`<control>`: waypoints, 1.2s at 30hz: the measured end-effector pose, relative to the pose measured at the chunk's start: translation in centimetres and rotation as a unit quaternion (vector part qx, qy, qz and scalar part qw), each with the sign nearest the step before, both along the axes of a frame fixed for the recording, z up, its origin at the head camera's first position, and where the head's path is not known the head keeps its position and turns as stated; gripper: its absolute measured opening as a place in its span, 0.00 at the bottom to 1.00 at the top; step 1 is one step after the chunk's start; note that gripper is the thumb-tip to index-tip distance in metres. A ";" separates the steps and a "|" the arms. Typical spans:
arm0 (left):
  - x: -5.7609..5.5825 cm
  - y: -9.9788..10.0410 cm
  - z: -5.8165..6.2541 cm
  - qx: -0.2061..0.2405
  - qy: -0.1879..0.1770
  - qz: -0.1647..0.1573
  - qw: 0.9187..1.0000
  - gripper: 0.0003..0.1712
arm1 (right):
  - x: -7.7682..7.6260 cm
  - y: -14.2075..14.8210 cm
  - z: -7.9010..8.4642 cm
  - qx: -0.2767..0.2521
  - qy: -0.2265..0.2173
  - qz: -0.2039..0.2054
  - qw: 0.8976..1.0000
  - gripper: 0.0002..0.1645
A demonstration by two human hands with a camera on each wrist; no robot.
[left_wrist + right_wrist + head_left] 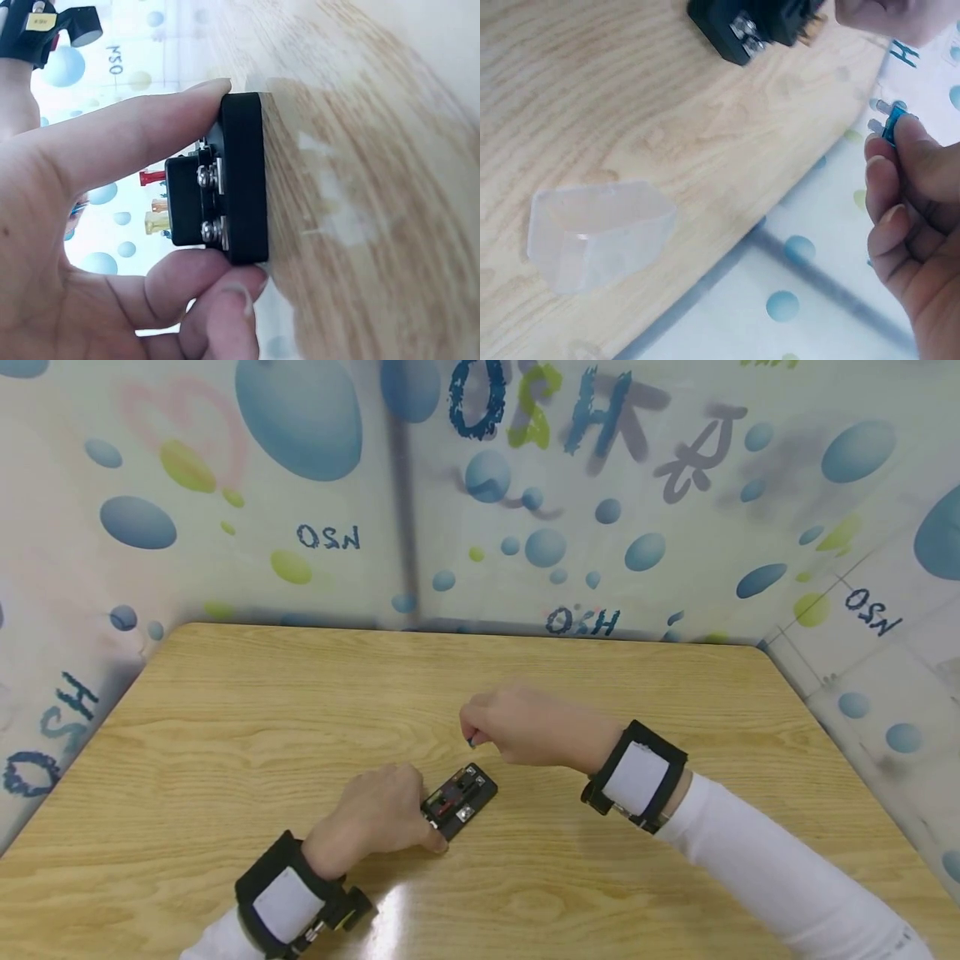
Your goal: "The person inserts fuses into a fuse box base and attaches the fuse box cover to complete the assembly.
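Note:
A small black fuse box (474, 792) sits on the table, with screw terminals (208, 231) along one end. My left hand (378, 810) grips it by its edges, thumb on one side and fingers on the other. Red, orange and yellow blade fuses (155, 223) stick out of its top in the left wrist view. Just beyond the box, in the air, my right hand (528, 725) pinches a blue blade fuse (894, 124) between thumb and forefinger. Two metal prongs of that fuse point away from the fingertips.
In the right wrist view a clear plastic cover (604, 244) lies on the wooden table (247, 693). A patterned curtain (465, 527) with blue and green spots hangs behind the table's far edge and along its sides. Black straps with cameras (633, 777) wrap both wrists.

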State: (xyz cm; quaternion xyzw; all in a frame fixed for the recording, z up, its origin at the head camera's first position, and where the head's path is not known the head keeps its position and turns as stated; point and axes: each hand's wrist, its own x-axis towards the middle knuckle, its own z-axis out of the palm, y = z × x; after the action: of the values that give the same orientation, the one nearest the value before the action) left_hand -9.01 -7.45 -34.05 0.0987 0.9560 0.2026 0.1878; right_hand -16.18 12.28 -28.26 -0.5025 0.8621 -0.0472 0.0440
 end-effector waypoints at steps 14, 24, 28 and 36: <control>-0.1 -0.1 0.0 0.005 -0.007 0.000 1.000 0.24 | 0.6 -1.2 -1.9 0.035 -0.031 0.012 0.999 0.02; -0.1 0.0 0.1 0.008 -0.004 -0.001 1.000 0.24 | 1.1 -1.3 -2.3 0.055 -0.045 -0.004 0.997 0.04; -0.1 0.0 0.1 0.005 -0.004 -0.003 1.000 0.24 | 1.3 -1.4 -2.5 0.060 -0.041 -0.005 0.997 0.04; -0.1 0.1 0.0 -0.001 -0.004 -0.004 1.000 0.24 | 1.3 -1.7 -3.2 0.057 -0.068 0.011 0.996 0.06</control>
State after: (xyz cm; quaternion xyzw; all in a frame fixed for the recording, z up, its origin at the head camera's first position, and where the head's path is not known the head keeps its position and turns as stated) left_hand -9.08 -7.40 -34.01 0.1019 0.9551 0.2009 0.1925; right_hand -14.85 10.62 -31.47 -0.5043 0.8528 -0.0314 0.1320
